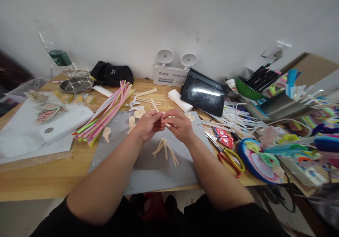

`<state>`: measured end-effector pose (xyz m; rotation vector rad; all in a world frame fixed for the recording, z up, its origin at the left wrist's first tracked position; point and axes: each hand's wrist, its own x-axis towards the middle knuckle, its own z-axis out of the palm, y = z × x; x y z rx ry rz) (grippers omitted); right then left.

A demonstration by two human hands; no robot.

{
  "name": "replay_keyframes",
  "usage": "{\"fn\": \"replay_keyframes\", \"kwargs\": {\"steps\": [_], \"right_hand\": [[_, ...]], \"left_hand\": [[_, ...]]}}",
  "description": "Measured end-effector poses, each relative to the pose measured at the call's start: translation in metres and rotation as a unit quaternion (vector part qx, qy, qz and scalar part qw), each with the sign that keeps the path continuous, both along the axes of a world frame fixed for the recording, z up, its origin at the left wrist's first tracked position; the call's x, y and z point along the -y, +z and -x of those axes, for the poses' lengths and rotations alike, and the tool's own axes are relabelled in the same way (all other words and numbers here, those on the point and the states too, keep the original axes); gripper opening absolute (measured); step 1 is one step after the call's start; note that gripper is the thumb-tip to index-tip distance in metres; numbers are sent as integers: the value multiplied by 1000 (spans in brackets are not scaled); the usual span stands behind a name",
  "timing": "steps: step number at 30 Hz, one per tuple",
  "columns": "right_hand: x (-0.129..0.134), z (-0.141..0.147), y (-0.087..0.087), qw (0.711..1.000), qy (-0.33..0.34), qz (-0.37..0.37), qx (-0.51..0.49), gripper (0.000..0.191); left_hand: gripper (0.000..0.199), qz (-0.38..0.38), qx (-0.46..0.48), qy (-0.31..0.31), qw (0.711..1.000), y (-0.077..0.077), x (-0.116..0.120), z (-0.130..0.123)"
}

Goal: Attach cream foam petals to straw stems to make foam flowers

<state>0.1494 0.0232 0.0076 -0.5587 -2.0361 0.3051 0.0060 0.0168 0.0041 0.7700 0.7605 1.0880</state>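
My left hand [150,126] and my right hand [178,124] meet above a grey mat [148,177], both with fingers pinched. Between them is a cream pipe cleaner [154,105], one end sticking up past my left fingers; the part inside the fingers is mostly hidden. Below my hands on the mat lie several short cream pipe cleaner pieces [165,150]. Cream petal-like shapes [131,121] rest beside my left hand, with another looped shape [106,134] farther left. A further cream shape [191,117] shows just beyond my right hand.
A bundle of coloured pipe cleaners [106,115] lies left of the mat. To the right are scissors [218,145], pliers [233,161] and a blue-rimmed round of pipe cleaners [246,163]. A black tablet [203,92] leans at the back near an emergency light [169,75]. A metal bowl [76,84] stands back left.
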Motion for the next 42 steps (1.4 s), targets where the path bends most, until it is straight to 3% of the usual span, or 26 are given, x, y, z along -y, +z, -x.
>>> {"fn": "replay_keyframes", "kwargs": {"steps": [4, 6, 13, 18, 22, 29, 35, 42], "right_hand": [[2, -7, -13, 991, -36, 106, -77, 12], [3, -10, -16, 984, -67, 137, -93, 15], [1, -12, -17, 991, -112, 74, 9, 17], [0, -12, -20, 989, -126, 73, 35, 19], [-1, -13, -21, 984, -154, 75, 51, 21], [0, -13, -20, 982, -142, 23, 120, 24], [0, -14, -24, 977, -178, -14, 117, 33], [-3, -12, -29, 967, -215, -11, 139, 29]], "left_hand": [[24, -60, -103, 98, 988, -2, -4, 5], [24, -102, -154, 119, 976, -3, -4, 6], [20, -159, -227, 118, 954, 1, 1, -1], [24, -170, -258, 78, 948, 3, 4, -2], [22, -170, -276, 80, 943, 2, 4, -2], [24, -142, -249, 109, 952, 2, 5, -7], [20, -117, -196, 163, 960, -1, 2, -5], [19, -115, -177, 184, 960, -3, 2, -8]]}}
